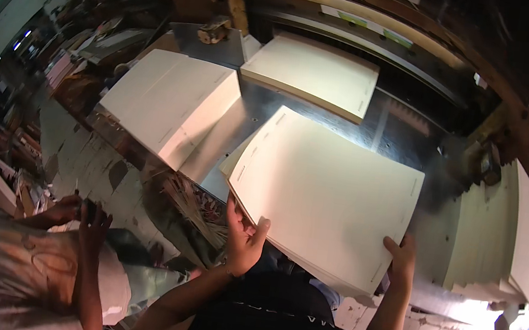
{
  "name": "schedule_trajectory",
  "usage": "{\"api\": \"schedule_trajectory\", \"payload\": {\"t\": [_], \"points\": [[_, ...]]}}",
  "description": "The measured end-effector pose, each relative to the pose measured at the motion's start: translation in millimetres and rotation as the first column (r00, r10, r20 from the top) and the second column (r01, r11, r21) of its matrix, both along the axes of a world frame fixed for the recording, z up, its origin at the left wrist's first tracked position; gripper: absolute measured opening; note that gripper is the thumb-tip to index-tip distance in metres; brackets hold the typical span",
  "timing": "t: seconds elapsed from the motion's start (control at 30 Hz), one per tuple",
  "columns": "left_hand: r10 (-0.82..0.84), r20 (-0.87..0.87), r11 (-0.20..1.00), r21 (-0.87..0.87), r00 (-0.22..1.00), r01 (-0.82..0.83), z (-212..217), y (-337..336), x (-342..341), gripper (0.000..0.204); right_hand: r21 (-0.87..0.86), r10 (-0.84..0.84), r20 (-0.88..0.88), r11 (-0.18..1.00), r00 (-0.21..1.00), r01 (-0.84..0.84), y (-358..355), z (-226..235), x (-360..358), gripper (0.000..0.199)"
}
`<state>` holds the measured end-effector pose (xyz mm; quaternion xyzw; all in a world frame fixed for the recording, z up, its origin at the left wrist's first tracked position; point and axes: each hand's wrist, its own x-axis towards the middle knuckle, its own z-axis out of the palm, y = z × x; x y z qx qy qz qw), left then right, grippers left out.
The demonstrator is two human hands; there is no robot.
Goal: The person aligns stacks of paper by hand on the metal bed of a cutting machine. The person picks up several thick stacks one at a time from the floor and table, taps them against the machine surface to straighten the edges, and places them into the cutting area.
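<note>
Between my hands is a thick stack of cream paper sheets (334,197), held tilted over the near edge of a dark metal table. My left hand (245,243) grips its near left edge, thumb on top and fingers underneath. At the right edge, my right hand (401,255) holds the stack with its thumb on the top sheet. The sheets bow slightly, and their left edges fan apart a little. Beyond them a squared paper stack (313,71) lies flat on the metal table (265,105). To the left stands a taller paper pile (169,102).
Several more paper stacks (496,235) stand at the right. A machine beam (362,34) spans the back of the table. At the lower left, another person (44,263) holds a small dark object. A bundle of paper strips (195,212) hangs below the table edge.
</note>
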<state>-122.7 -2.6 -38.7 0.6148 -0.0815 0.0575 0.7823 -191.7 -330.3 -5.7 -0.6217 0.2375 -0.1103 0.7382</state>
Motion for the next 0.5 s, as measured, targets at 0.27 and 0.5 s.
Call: {"api": "schedule_trajectory", "payload": {"t": [0.27, 0.5], "points": [[0.067, -0.287, 0.928, -0.334, 0.956, -0.165, -5, 40, -9, 0.075, -0.174, 0.102, 0.015, 0.98, 0.995, -0.098, -21, -3, 8, 0.053], [-0.366, -0.481, 0.868, -0.486, 0.797, 0.106, -13, 90, -1, 0.082, -0.204, 0.193, 0.003, 0.961, 0.981, -0.188, -53, 5, 21, 0.057]]}}
